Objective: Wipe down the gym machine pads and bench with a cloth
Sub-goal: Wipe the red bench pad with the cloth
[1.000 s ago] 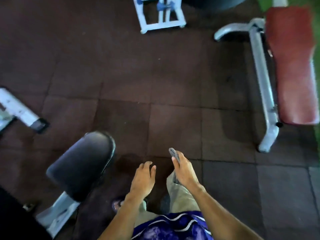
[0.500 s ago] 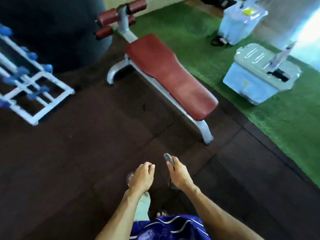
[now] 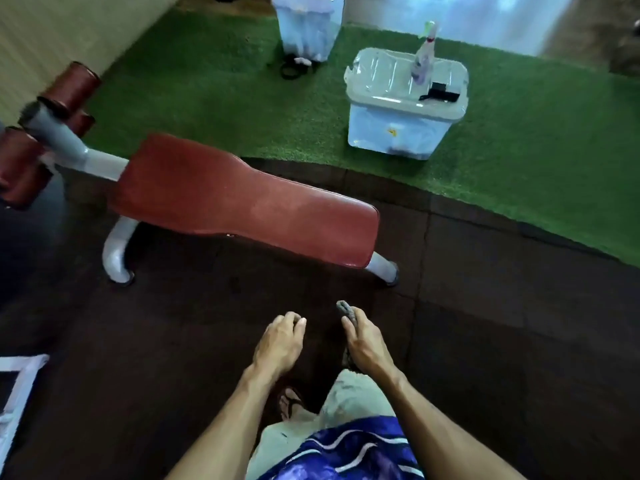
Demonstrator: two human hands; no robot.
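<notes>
A: What is seen in the head view?

B: A red padded bench (image 3: 242, 206) on a grey frame is seen ahead, standing on the dark rubber floor (image 3: 485, 341). Red roller pads (image 3: 20, 168) are mounted at its far left end. No part of the bench is touched at this moment.

A: And the cloth?

B: A small grey cloth (image 3: 344, 311) is held in the right hand (image 3: 367, 344). The grip is clenched around it, and only a folded end is shown above the fingers. The left hand (image 3: 278, 344) is held just beside it, loosely curled, and nothing is grasped by it. Both hands are kept low, in front of the legs, well apart from the bench.

A: What else is noticed?

B: On the green turf (image 3: 519, 150) a lidded plastic bin (image 3: 405, 133) is placed, and a spray bottle (image 3: 424, 60) is stood on its lid.

A: What could go wrong from here?

B: It is judged that wiping is not yet begun on this bench. Because the cloth is bunched so small, only narrow strips could be cleaned and parts of the pad could be missed. The roller pads could also be forgotten, being at the far end. A foot in a sandal (image 3: 289, 405) could be caught on the frame leg (image 3: 382, 268) when the bench is approached.
</notes>
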